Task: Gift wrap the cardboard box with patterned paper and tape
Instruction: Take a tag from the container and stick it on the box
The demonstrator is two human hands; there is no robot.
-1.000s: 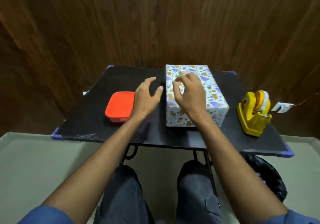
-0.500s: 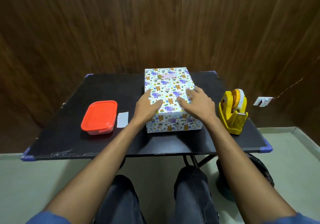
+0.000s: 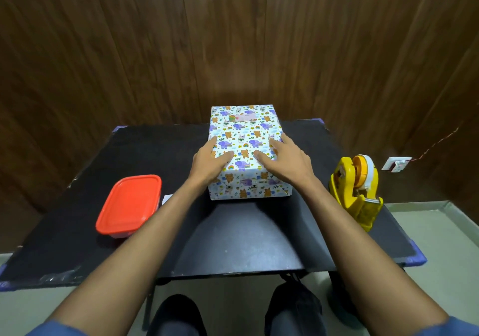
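The rectangular cardboard box covered in white patterned paper with purple and orange animal prints (image 3: 243, 138) served as the reference landmark. It lay flat on the black rectangular table (image 3: 233, 237), toward the far middle of the tabletop, with all visible faces covered. A folded paper seam showed on its near end face, and a small pale pink label sat near the far edge of its top face.

To the left of the box and nearer the person stood a low rectangular plastic container with a red lid (image 3: 129, 206). The lid was fitted, so the contents could not be determined. A small white slip of paper (image 3: 166, 199) lay between this container and the box, partly hidden by the left forearm.

To the right of the box and nearer the person stood a yellow plastic tape dispenser loaded with a roll of tape on an orange core (image 3: 356, 187).

The left hand (image 3: 210, 162) rested on the near left top edge of the box, fingers extended and relaxed, thumb lying on the top face. The right hand (image 3: 285, 158) rested on the near right part of the top face, fingers likewise straight and spread, thumb pointing inward. Both forearms were extended forward over the table.
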